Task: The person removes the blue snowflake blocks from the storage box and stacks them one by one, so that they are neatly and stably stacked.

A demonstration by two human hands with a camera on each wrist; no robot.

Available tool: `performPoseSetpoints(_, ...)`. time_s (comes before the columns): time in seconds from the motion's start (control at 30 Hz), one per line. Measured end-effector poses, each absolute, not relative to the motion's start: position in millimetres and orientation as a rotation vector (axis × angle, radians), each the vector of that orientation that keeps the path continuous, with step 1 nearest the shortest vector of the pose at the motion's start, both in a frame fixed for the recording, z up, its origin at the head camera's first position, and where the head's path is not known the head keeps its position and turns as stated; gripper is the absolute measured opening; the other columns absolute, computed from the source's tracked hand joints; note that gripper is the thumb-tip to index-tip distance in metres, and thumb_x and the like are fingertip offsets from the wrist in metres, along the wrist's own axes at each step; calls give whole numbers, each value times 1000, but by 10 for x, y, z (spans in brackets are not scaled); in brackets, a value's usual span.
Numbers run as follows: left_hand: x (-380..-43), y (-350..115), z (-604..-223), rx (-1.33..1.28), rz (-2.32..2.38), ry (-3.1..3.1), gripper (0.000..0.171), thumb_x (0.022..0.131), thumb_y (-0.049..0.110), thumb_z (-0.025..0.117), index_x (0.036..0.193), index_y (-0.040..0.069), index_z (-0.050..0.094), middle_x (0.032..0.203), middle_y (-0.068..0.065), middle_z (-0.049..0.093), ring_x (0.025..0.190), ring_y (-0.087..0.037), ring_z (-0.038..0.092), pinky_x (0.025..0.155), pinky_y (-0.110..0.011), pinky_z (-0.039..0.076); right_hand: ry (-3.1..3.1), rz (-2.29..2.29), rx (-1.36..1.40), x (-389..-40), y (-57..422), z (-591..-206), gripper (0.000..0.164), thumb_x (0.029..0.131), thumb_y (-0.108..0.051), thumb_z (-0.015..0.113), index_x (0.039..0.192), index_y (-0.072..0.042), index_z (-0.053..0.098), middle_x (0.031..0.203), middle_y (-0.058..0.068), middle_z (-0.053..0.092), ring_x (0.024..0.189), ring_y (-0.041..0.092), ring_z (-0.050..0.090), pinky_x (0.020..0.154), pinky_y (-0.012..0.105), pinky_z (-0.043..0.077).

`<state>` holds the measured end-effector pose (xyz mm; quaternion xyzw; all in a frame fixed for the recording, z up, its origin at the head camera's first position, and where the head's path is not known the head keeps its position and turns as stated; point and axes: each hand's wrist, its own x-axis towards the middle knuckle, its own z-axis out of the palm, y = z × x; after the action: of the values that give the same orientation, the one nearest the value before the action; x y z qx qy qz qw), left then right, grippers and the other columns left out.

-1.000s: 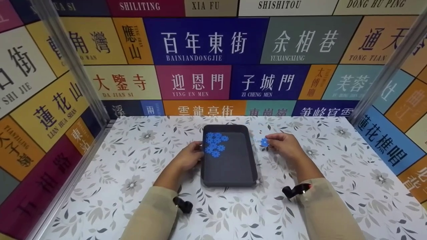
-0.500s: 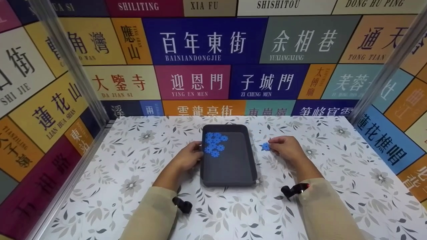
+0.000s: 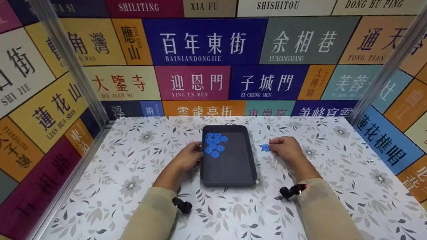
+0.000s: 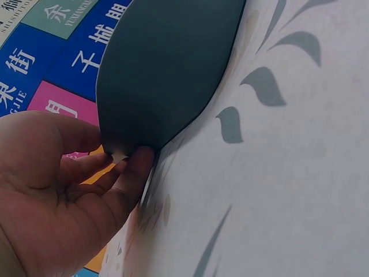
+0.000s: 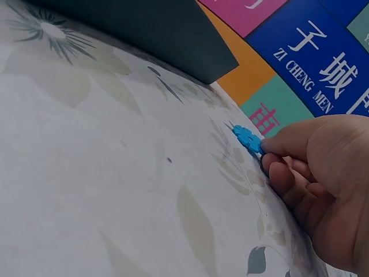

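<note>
A dark grey rectangular tray (image 3: 230,171) lies on the table with several blue flower-shaped plastic discs (image 3: 215,146) grouped in its far left part. At the tray's left side my left hand (image 3: 189,156) grips the edge; in the left wrist view, its fingertips (image 4: 140,158) meet the tray wall (image 4: 161,69). To the right of the tray, my right hand (image 3: 285,147) pinches one blue flower-shaped disc (image 3: 265,147) by its edge. The right wrist view has this disc (image 5: 248,139) between thumb and index finger, low over the tablecloth; whether it touches the cloth I cannot tell.
A white tablecloth (image 3: 133,213) printed with grey leaves and flowers covers the table. Behind and to the sides stand panels (image 3: 206,40) with coloured sign patterns, joined by metal posts (image 3: 81,73). A small black camera (image 3: 182,204) sits at the left wrist.
My right hand has shifted slightly right and nearer to me with its blue disc, then stayed nearly still. The left hand and the tray have kept their places.
</note>
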<state>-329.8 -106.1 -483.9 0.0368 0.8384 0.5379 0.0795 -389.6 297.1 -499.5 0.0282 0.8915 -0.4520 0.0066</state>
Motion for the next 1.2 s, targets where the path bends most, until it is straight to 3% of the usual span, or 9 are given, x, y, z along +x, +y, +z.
performPoseSetpoints(0.3,-3286,-1046,-4821,110,1673,2440,53,105,7,53,158,1,47,154,-22,58,136,-35,62,112,-50,54,2785,-1425,59,-3897,2992,-4993,27,96,-23,78,114,-3,79,91,-1,77,75,9,68,68,23,57)
performPoseSetpoints(0.77,-3277,-1057,-4798,107,1642,2468,54,105,10,54,158,3,48,153,-21,59,132,-34,64,111,-49,55,2770,-1396,54,-3848,2980,-4953,24,94,-22,79,112,-7,80,101,1,78,85,12,66,72,22,56)
performPoseSetpoints(1.2,-3293,-1058,-4834,101,1656,2480,53,104,10,55,156,3,50,147,-20,62,125,-30,65,105,-45,56,2684,-1595,29,-3822,2861,-4908,32,98,-22,75,122,-1,76,98,2,76,82,14,68,73,26,58)
